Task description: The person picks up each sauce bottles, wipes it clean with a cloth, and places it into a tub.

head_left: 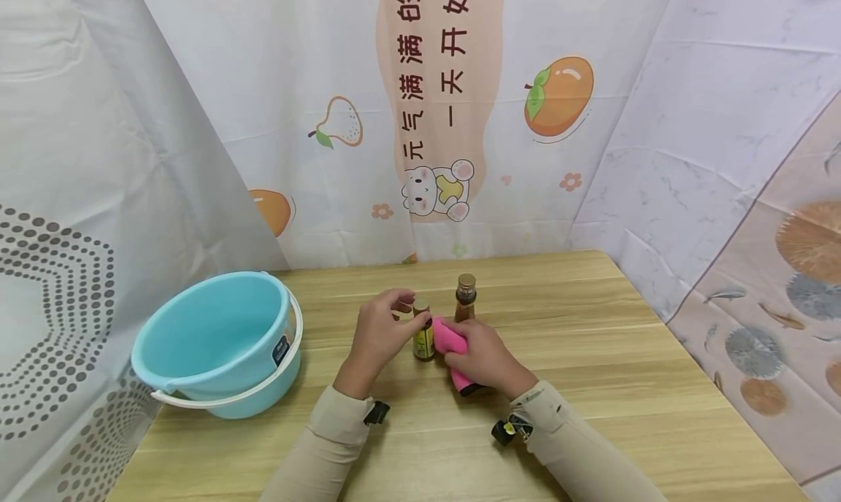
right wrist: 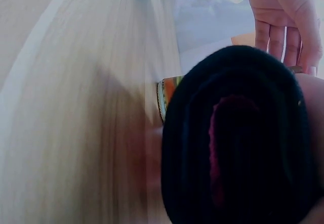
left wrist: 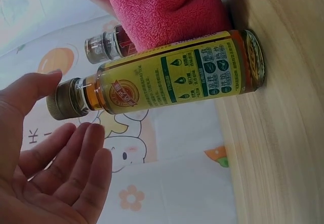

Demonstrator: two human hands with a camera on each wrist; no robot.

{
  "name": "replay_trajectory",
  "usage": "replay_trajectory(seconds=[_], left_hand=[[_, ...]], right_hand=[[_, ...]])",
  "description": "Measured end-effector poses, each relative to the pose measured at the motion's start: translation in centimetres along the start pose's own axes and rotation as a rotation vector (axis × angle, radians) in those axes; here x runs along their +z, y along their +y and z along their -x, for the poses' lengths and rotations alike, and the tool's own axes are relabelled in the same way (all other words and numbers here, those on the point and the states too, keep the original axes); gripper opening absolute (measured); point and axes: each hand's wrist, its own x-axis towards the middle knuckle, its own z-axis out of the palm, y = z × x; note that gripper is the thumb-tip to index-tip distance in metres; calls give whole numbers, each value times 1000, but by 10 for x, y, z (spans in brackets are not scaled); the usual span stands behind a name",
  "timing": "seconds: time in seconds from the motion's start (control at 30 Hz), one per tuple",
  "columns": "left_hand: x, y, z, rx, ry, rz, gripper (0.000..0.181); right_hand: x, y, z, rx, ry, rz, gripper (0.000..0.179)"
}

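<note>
Holds the nearer left hand (head_left: 382, 328), fingers (left wrist: 96, 181) apart, about the cap (left wrist: 65, 100) of the upright yellow-labelled bottle (head_left: 424, 344) on the bench (head_left: 591, 334), gripping the pink cloth (head_left: 450, 340) just rightward in the right hand (head_left: 486, 356).

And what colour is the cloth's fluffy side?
Pink; the cloth shows best in the left wrist view.
</note>
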Motion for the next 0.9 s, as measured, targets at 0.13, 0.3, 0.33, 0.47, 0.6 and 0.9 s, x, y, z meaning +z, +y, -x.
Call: replay_trajectory(seconds=[0.13,0.3,0.33,0.47,0.6,0.9], left_hand=[[0,0,0,-14,2,-1,33],[2,0,0,-35,-14,22,28],[2,0,0,-38,-15,23,28],[2,-1,0,-43,-19,16,28],[1,-1,0,-45,-25,8,29],[1,0,0,-48,-32,0,31]], right_hand=[[0,0,0,-3,0,5,64],[-1,-1,1,-2,1,7,63],[-1,-2,1,-4,3,8,63],[-2,-2,1,-12,8,0,64],[-3,-2,0,-31,19,9,65],[-8,-8,1,-83,73,-15,66]])
